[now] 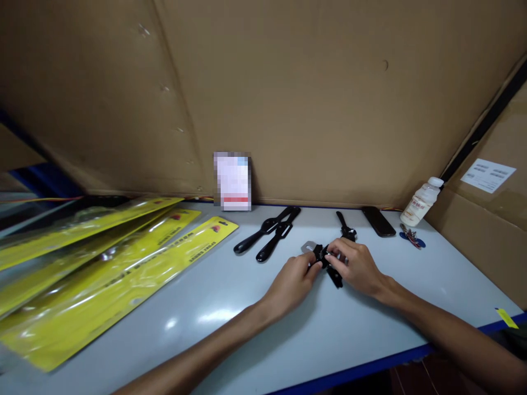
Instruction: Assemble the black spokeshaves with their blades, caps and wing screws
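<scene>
Black can opener (329, 262) on table (247, 307), pinched between left hand (294, 278) and right hand (357, 264), fingers closed on it; risk: finger nipped by its hinged handles

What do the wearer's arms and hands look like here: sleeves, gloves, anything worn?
Both forearms are bare up to the frame edge: no sleeves in view. The left hand and right hand wear no gloves. No watch, ring, band or marking is visible on either wrist, though the picture is slightly soft.
</scene>
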### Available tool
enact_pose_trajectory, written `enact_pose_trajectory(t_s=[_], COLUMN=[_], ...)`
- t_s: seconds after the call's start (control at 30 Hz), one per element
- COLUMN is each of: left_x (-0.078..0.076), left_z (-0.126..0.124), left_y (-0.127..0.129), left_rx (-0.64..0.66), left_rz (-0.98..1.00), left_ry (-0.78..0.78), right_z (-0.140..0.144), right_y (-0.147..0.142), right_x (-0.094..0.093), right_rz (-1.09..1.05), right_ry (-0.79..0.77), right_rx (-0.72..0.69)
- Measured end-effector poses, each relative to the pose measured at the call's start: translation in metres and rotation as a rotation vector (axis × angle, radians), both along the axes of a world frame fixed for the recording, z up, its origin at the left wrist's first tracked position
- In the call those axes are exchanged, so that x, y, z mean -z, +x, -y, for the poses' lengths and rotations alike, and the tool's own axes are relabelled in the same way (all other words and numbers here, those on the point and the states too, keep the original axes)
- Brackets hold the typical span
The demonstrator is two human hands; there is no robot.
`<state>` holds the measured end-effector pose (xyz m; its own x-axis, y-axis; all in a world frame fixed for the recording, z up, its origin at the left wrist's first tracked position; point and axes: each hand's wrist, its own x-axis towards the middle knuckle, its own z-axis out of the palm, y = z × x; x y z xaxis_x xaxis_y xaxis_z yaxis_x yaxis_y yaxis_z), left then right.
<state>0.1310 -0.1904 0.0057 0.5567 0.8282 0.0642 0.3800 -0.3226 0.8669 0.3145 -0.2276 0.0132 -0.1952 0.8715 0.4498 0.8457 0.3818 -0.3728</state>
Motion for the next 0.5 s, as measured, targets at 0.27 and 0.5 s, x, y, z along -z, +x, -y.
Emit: enact_pose_trajectory(t_s=[0.27,0.5], left_x=[-0.0024,-0.0003], left_z=[-0.0008,-0.0003], left_y=[-0.0003,0.0001], left_rx=[0.014,0.015], left_rz=[-0.039,0.044], left_ry=[0.047,-0.092], right_z=[-0.0010,-0.0012], right_y=[-0.0037,-0.0026], right_x=[0.0031,0.0015], right_rz=[-0.135,-0.126], right_ry=[-0.022,0.052], right_rx=[-0.058,-0.103])
